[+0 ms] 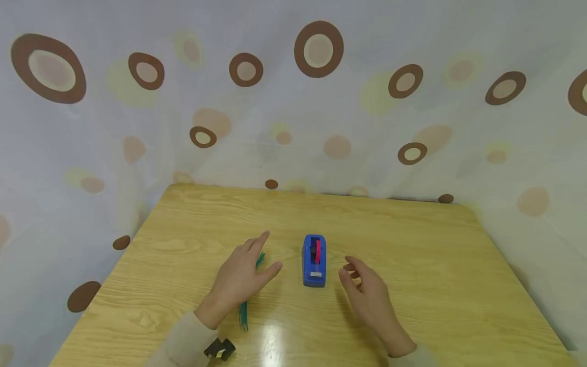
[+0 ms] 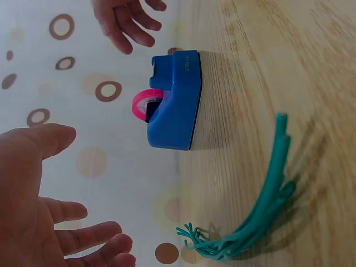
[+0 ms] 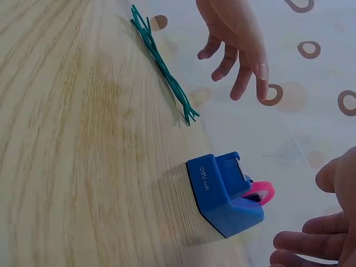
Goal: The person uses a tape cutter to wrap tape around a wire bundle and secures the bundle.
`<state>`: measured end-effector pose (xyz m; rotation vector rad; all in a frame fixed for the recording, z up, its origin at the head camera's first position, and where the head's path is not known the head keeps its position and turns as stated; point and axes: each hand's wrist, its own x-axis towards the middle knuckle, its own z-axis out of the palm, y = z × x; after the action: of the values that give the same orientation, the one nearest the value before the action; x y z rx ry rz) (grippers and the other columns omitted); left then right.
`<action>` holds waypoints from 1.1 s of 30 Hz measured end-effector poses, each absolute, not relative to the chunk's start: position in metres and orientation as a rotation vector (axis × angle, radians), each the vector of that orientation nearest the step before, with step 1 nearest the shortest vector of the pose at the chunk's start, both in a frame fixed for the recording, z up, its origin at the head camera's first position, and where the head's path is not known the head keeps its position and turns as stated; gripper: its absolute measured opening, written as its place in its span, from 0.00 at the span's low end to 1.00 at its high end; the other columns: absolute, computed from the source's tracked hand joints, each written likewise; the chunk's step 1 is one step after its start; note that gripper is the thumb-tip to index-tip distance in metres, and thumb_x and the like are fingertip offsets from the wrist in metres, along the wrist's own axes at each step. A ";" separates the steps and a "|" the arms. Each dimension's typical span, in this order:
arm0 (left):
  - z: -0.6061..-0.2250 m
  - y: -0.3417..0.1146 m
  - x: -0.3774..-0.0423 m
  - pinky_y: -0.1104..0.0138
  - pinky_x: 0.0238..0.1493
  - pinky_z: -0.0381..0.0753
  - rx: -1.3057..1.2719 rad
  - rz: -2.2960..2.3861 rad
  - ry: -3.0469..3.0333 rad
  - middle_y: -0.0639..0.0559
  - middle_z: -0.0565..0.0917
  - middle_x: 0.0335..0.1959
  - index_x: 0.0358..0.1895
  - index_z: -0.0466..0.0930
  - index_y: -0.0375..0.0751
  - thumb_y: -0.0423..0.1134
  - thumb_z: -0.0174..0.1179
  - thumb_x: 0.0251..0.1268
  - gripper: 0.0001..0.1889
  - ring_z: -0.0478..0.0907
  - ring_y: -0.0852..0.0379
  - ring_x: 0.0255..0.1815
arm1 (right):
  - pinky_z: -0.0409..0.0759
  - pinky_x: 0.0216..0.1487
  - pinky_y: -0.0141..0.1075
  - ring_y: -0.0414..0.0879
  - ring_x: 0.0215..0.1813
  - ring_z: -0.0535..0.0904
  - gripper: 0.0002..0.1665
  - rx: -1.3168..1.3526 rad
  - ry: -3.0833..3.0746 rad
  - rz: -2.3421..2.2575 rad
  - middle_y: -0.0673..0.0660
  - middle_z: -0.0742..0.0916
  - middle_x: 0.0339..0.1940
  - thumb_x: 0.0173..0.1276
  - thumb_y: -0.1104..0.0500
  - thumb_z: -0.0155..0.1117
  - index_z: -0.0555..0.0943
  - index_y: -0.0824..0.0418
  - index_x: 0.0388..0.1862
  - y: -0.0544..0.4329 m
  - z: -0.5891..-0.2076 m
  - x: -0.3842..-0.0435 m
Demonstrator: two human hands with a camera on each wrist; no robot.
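Note:
A blue tape dispenser (image 1: pixel 314 275) with a pink tape roll (image 1: pixel 318 252) stands on the wooden table between the two hands. To its left lies a bundle of thin green strands (image 2: pixel 261 214), partly hidden beneath the left hand in the head view. My left hand (image 1: pixel 238 270) hovers above that bundle, fingers spread and thumb pointing toward the dispenser. On the dispenser's other side, my right hand (image 1: pixel 369 295) is held with loosely bent fingers and nothing in its grasp. In the right wrist view the strands (image 3: pixel 164 69) stretch out beyond the dispenser (image 3: pixel 214 189).
The wooden table (image 1: pixel 431 255) reaches back to a pale curtain (image 1: pixel 293 112) printed with brown rings, which also hangs along both sides. A small black object (image 1: pixel 220 349) sits at the left sleeve (image 1: pixel 185 341).

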<state>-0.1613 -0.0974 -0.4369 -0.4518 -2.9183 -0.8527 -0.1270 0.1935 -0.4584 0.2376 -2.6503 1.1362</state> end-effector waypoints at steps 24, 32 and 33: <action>-0.442 -0.076 -0.170 0.54 0.48 0.79 -0.614 -0.997 -2.904 0.50 0.78 0.61 0.72 0.66 0.45 0.61 0.57 0.69 0.35 0.79 0.51 0.53 | 0.78 0.38 0.33 0.46 0.40 0.80 0.13 -0.024 -2.650 1.625 0.55 0.86 0.37 0.77 0.59 0.57 0.81 0.66 0.52 0.173 -0.458 -0.123; -0.447 -0.071 -0.175 0.54 0.47 0.80 -0.640 -1.074 -2.903 0.50 0.78 0.60 0.73 0.66 0.45 0.62 0.55 0.70 0.35 0.80 0.51 0.51 | 0.82 0.34 0.37 0.52 0.34 0.81 0.12 -0.072 -2.545 1.843 0.61 0.85 0.33 0.76 0.62 0.56 0.81 0.69 0.49 0.170 -0.459 -0.123; -0.447 -0.071 -0.176 0.54 0.47 0.79 -0.638 -1.078 -2.906 0.51 0.78 0.60 0.73 0.66 0.46 0.62 0.55 0.70 0.35 0.80 0.51 0.51 | 0.82 0.33 0.37 0.52 0.33 0.81 0.12 -0.074 -2.530 1.867 0.61 0.85 0.33 0.76 0.63 0.56 0.81 0.70 0.48 0.170 -0.459 -0.123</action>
<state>-0.1757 -0.0707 -0.4468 -0.6377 -2.9055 -1.0783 -0.1226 0.1698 -0.4594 -0.0736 -2.5296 1.8674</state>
